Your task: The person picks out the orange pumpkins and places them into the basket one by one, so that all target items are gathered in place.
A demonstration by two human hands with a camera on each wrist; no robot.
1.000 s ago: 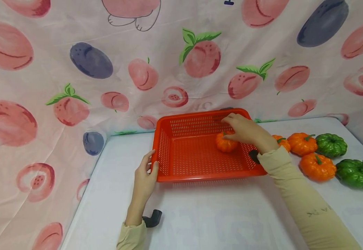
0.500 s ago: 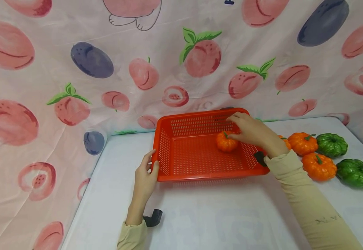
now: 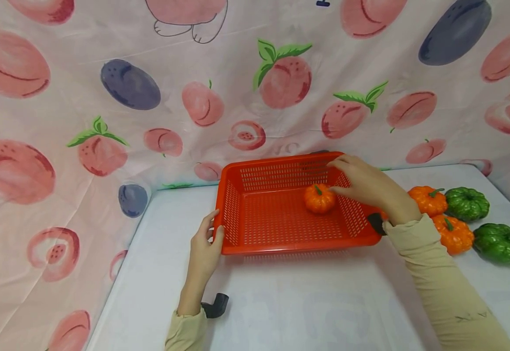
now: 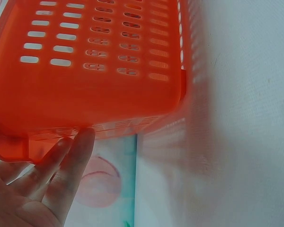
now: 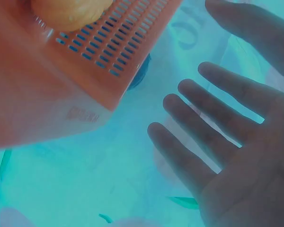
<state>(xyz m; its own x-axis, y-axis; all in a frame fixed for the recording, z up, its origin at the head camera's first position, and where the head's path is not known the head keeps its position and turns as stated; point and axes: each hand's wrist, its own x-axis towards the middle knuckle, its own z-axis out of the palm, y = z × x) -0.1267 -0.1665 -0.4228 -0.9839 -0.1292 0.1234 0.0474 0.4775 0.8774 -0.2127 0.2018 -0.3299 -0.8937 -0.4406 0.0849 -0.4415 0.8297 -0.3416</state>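
Note:
A small orange pumpkin (image 3: pixel 319 198) with a green stem sits inside the red plastic basket (image 3: pixel 277 219), toward its right end. My right hand (image 3: pixel 364 183) is over the basket's right rim, beside the pumpkin, its fingers spread and holding nothing. In the right wrist view the fingers of that hand (image 5: pixel 227 127) are straight and apart from the basket (image 5: pixel 80 113). My left hand (image 3: pixel 204 248) holds the basket's left rim near the front corner. In the left wrist view its fingers (image 4: pixel 71 170) lie against the outer wall under the rim; the thumb is hidden there.
Right of the basket lie orange pumpkins (image 3: pixel 452 236) and green pumpkins (image 3: pixel 502 243) on the white table (image 3: pixel 299 297), some partly behind my right arm. A fruit-patterned cloth (image 3: pixel 290 126) hangs behind. Black wrist devices (image 3: pixel 215 305) are on both arms.
My right hand has drawn away from the pumpkin to the right, opening off it. The pumpkin stays in the basket. The left hand has kept its place at the rim.

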